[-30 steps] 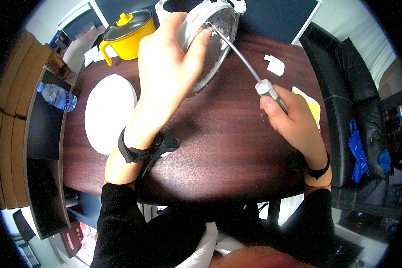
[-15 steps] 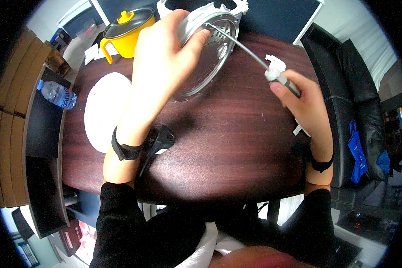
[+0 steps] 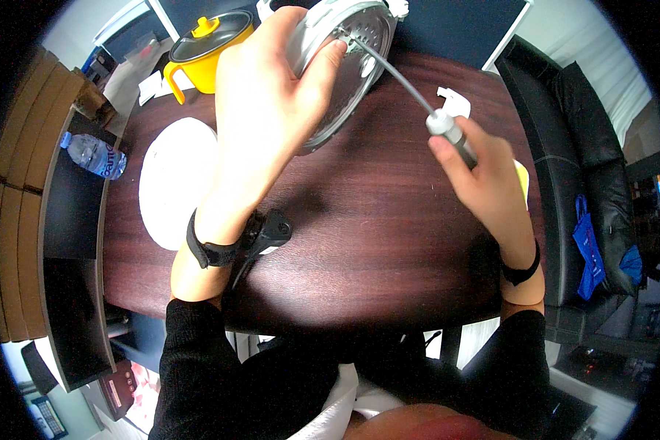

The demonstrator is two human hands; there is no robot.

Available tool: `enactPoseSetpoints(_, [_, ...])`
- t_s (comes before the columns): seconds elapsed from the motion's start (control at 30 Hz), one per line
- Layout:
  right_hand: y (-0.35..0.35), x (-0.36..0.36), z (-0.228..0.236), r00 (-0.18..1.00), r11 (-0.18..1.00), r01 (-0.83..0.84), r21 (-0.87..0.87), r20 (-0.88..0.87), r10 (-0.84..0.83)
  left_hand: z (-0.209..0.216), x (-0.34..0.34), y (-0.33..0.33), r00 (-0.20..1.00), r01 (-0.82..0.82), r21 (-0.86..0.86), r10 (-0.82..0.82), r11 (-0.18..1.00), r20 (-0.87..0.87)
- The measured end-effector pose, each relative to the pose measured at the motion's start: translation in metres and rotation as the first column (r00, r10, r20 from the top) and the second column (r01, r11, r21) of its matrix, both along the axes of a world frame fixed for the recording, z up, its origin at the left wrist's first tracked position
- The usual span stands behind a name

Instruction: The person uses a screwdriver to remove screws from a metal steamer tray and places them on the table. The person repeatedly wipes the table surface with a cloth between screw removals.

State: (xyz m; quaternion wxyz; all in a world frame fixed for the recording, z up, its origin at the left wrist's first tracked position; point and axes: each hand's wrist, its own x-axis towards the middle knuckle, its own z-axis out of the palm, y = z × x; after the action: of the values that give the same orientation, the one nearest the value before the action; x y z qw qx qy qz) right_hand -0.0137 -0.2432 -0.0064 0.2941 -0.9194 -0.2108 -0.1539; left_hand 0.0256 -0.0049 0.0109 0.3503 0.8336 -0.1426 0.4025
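Two hands are in view, the left hand and the right hand, each with one dark band at the wrist, so two bands. One round metal lid with holes is held up at the far side, and one long-shafted screwdriver meets it. On the dark wooden surface lie one white round plate at the left and one small black plug near the left wrist. One yellow pot with a dark lid stands far left. One clear water bottle lies on the shelf at the left. One small white plastic piece sits far right, and one blue bag hangs at the right.
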Motion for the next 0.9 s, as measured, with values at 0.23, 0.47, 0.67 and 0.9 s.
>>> enactPoseSetpoints(0.23, [-0.015, 0.007, 0.019, 0.926, 0.963, 0.237, -0.125, 0.33, -0.185, 0.001, 0.002, 0.011, 0.999, 0.025, 0.24, -0.03, 0.97, 0.014])
enactPoseSetpoints(0.47, [-0.023, 0.005, 0.006, 0.93, 0.98, -0.133, 0.145, -0.325, 0.174, 0.003, 0.004, 0.008, 0.992, 0.102, 0.05, -0.097, 0.994, -0.086])
enactPoseSetpoints(0.67, [-0.005, -0.008, 0.01, 0.645, 0.855, -0.053, 0.515, -0.636, 0.423, 0.001, 0.004, 0.007, 0.996, 0.076, -0.035, -0.077, 0.996, -0.036])
enactPoseSetpoints(0.9, [0.012, -0.025, 0.009, 0.581, 0.848, -0.016, 0.529, -0.686, 0.438, -0.006, 0.001, -0.004, 0.996, 0.074, -0.102, -0.069, 0.992, 0.056])
